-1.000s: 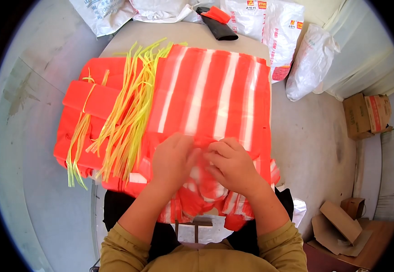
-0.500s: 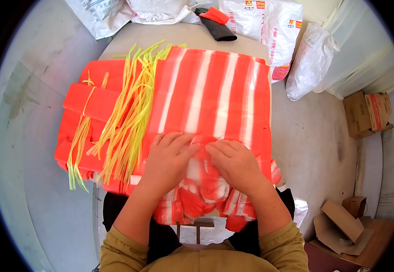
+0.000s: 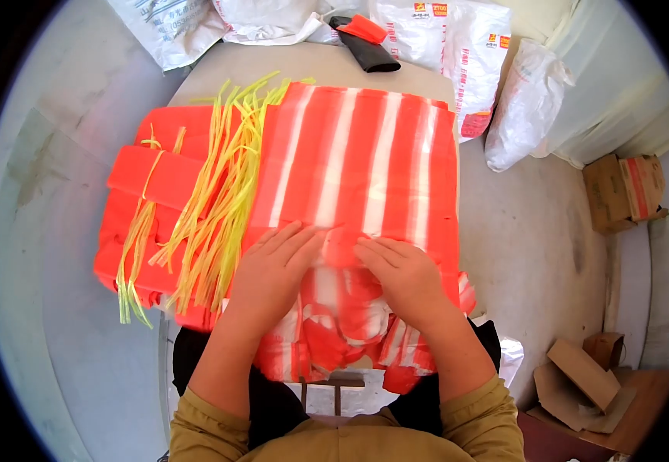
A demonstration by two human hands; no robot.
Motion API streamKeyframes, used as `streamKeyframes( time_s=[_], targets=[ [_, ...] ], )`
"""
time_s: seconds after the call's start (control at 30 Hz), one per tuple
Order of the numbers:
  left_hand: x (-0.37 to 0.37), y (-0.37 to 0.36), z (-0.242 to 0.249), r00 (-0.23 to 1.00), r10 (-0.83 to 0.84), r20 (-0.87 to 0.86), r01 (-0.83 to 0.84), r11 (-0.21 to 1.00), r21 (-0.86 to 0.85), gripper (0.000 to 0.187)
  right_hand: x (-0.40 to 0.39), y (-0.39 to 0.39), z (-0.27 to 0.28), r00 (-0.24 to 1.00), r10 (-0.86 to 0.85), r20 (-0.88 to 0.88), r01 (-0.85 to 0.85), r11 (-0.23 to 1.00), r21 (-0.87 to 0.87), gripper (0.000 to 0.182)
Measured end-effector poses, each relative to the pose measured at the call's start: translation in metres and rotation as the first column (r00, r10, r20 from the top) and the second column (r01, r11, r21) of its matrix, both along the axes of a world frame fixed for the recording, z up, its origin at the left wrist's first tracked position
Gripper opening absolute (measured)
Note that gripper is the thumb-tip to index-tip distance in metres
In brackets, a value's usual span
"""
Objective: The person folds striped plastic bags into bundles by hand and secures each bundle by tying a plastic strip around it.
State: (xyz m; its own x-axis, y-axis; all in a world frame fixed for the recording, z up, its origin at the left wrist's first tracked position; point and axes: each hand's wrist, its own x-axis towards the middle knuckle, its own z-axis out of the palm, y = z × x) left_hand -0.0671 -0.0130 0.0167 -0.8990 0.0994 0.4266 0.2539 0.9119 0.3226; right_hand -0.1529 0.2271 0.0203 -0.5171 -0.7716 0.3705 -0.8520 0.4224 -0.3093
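Note:
A stack of red-and-white striped plastic bags (image 3: 361, 165) lies in front of me, its near end crumpled and hanging over the table edge toward my lap. My left hand (image 3: 277, 266) rests on the left part of the stack, palm down with fingers stretched out. Opposite it, my right hand (image 3: 404, 273) lies on the bags with its fingers extended inward. Between the two hands the plastic bunches up and is slightly blurred. Left of the stack, a bundle of yellow plastic strips (image 3: 223, 189) lies across folded red bags (image 3: 165, 173).
White printed sacks (image 3: 473, 61) stand behind the table (image 3: 265, 58). A black roll with a red piece (image 3: 369, 46) sits at the far edge. To the right are a cardboard box (image 3: 623, 192) and flattened cardboard (image 3: 581, 385) on the floor side.
My fingers have straightened and flattened on the bags, the left hand shifting slightly left. The plastic between my hands has moved a little and looks less bunched at the top.

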Motion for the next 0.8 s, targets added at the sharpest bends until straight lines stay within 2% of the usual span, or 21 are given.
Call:
streamKeyframes(
  time_s=[0.2, 0.3, 0.5, 0.6, 0.63, 0.73, 0.8],
  targets=[
    [0.023, -0.009, 0.014, 0.994, -0.026, 0.108, 0.036, 0.995, -0.089, 0.034, 0.007, 0.012, 0.024, 0.994, 0.016, 0.107, -0.016, 1.0, -0.001, 0.037],
    [0.034, -0.006, 0.035, 0.982, -0.073, 0.176, 0.07, 0.997, 0.023, 0.04, 0.013, 0.023, 0.042, 0.983, 0.005, 0.184, -0.015, 0.998, 0.055, 0.037],
    [0.034, 0.002, 0.021, 0.985, -0.1, 0.143, 0.096, 0.995, 0.029, 0.043, 0.013, 0.03, 0.041, 0.96, -0.04, 0.278, 0.009, 0.994, 0.109, 0.036],
    [0.025, -0.005, 0.008, 0.991, -0.126, 0.055, 0.128, 0.991, -0.037, 0.041, 0.01, 0.031, 0.041, 0.944, -0.022, 0.328, -0.014, 0.994, 0.105, 0.036],
    [0.024, -0.006, 0.008, 0.99, -0.13, 0.048, 0.13, 0.992, 0.008, 0.04, 0.01, 0.032, 0.041, 0.938, -0.018, 0.346, -0.019, 0.994, 0.105, 0.036],
    [0.022, -0.004, 0.01, 0.992, -0.126, 0.033, 0.121, 0.987, 0.108, 0.035, 0.006, 0.033, 0.02, 0.973, 0.054, 0.223, -0.062, 0.998, 0.03, 0.035],
    [0.023, -0.002, 0.012, 0.995, -0.099, 0.031, 0.094, 0.988, 0.124, 0.029, 0.01, 0.031, 0.019, 0.986, 0.056, 0.157, -0.067, 0.996, 0.063, 0.035]
  ],
)
